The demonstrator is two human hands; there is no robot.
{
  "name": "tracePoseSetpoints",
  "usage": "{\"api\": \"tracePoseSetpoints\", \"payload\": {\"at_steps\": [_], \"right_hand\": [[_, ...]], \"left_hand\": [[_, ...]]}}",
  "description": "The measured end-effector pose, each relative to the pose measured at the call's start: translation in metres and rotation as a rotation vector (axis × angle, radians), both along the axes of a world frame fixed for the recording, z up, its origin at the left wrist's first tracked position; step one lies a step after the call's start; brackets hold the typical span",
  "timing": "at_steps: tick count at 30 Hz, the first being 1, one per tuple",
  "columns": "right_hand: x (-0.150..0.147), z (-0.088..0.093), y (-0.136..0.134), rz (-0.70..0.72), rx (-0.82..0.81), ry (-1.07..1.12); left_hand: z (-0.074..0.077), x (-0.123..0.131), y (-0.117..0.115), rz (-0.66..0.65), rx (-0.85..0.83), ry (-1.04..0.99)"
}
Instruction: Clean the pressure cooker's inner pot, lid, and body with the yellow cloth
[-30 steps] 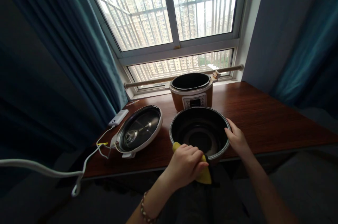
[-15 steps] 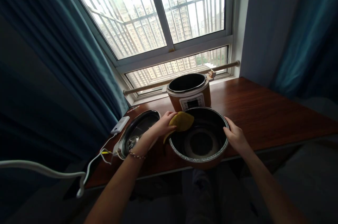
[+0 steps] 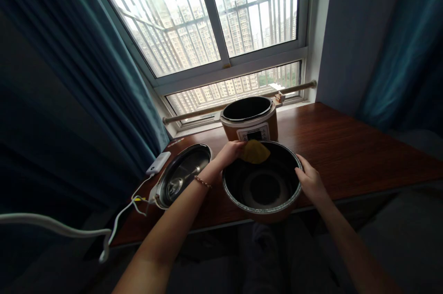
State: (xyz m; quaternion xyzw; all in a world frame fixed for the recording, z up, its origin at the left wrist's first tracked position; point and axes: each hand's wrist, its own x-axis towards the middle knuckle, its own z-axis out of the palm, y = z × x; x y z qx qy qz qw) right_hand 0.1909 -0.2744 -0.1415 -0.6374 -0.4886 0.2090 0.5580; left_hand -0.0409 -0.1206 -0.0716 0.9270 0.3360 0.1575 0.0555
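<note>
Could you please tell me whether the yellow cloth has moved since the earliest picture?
Yes: judged against the cooker, the yellow cloth has moved farther from the person, toward the cooker, from the pot's near side to its far side.

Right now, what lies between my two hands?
The head view shows the yellow cloth and the dark pot between your left hand and right hand.

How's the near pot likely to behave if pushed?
The near pot may tip: it overlaps the edge of the table in view. Being round, it could swivel in the right hand. Its smooth-looking inside may be slippery.
</note>
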Motion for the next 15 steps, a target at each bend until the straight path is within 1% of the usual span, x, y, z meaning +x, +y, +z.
{"api": "tracePoseSetpoints", "payload": {"at_steps": [2, 5, 8, 11, 15], "right_hand": [[-0.002, 0.0, 0.0, -0.015, -0.005, 0.015], [-0.003, 0.001, 0.0, -0.012, -0.005, 0.025], [-0.003, 0.003, -0.001, 0.001, -0.008, 0.034], [-0.003, 0.004, -0.001, 0.015, -0.005, 0.045], [-0.003, 0.004, -0.002, 0.014, 0.003, 0.059]], "left_hand": [[-0.002, -0.007, -0.006, 0.037, 0.008, 0.011], [-0.003, -0.019, -0.021, 0.082, 0.017, 0.041], [0.0, -0.03, -0.041, 0.084, 0.018, 0.101], [0.006, -0.036, -0.064, 0.075, 0.005, 0.212], [0.021, -0.036, -0.096, 0.078, -0.008, 0.4]]}}
